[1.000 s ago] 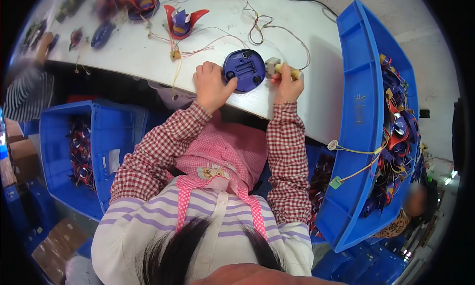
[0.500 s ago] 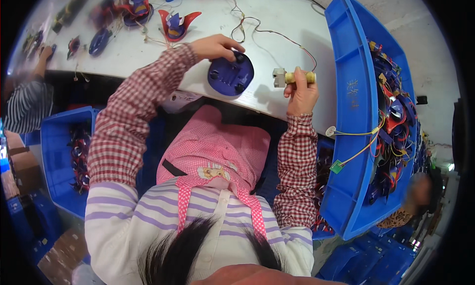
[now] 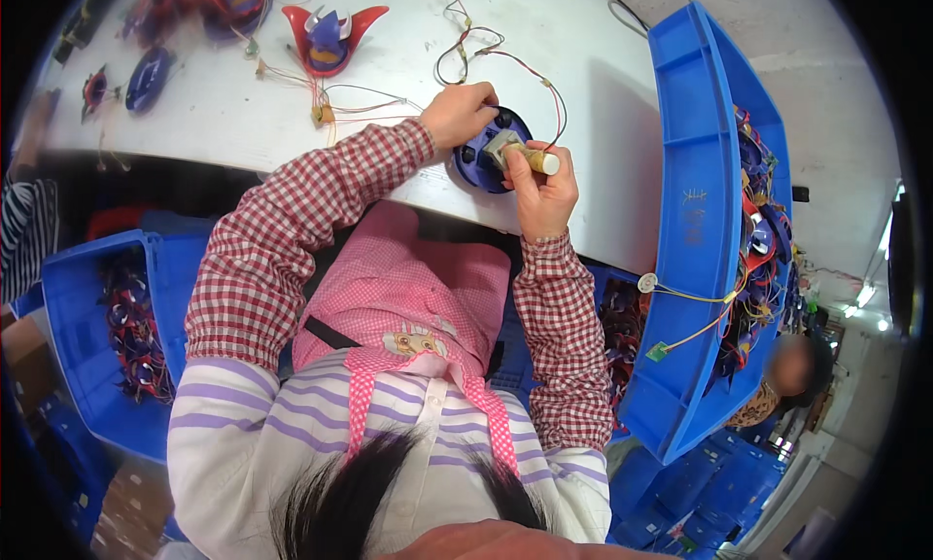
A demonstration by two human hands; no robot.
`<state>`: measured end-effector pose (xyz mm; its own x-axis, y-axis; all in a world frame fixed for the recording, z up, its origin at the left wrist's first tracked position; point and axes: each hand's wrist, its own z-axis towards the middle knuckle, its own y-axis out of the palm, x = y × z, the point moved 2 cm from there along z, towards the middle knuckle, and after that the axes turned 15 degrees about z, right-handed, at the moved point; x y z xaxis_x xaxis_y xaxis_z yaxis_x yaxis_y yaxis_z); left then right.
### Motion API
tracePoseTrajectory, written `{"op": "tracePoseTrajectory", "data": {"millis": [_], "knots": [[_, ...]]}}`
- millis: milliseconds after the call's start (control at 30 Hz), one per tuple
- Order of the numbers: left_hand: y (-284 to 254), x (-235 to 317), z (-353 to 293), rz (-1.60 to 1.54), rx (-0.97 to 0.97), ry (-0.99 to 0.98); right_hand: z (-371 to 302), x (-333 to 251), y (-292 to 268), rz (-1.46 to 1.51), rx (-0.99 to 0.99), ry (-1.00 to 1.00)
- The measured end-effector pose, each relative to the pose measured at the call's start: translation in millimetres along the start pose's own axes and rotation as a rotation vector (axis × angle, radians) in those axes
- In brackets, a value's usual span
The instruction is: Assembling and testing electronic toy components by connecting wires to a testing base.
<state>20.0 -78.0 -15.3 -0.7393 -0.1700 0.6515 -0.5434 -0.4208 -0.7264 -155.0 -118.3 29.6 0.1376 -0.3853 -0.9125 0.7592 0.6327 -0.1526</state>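
Right hand grips the wired tool, left hand holds the purple base! Looks like light, stiff plastic, best taken by its rim.

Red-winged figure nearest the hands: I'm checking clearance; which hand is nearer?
Left. The left hand, at the purple base, is right of the figure and lower; the right hand, holding a yellow-handled tool, is farther right and lower still.
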Motion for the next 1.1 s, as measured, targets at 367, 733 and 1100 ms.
{"op": "tracePoseTrajectory", "data": {"millis": [367,733,1100], "knots": [[1.1,18.2,-15.0,0.18,0.097,-0.029,0.5,-7.2,9.4,-0.296,-0.053,-0.193],[-0.8,25.6,-14.0,0.259,0.066,-0.034,3.3,-12.6,6.7,-0.349,-0.075,-0.236],[1.6,24.4,-19.8,0.261,0.162,-0.023,8.6,-16.7,15.4,-0.41,-0.161,-0.127]]}}
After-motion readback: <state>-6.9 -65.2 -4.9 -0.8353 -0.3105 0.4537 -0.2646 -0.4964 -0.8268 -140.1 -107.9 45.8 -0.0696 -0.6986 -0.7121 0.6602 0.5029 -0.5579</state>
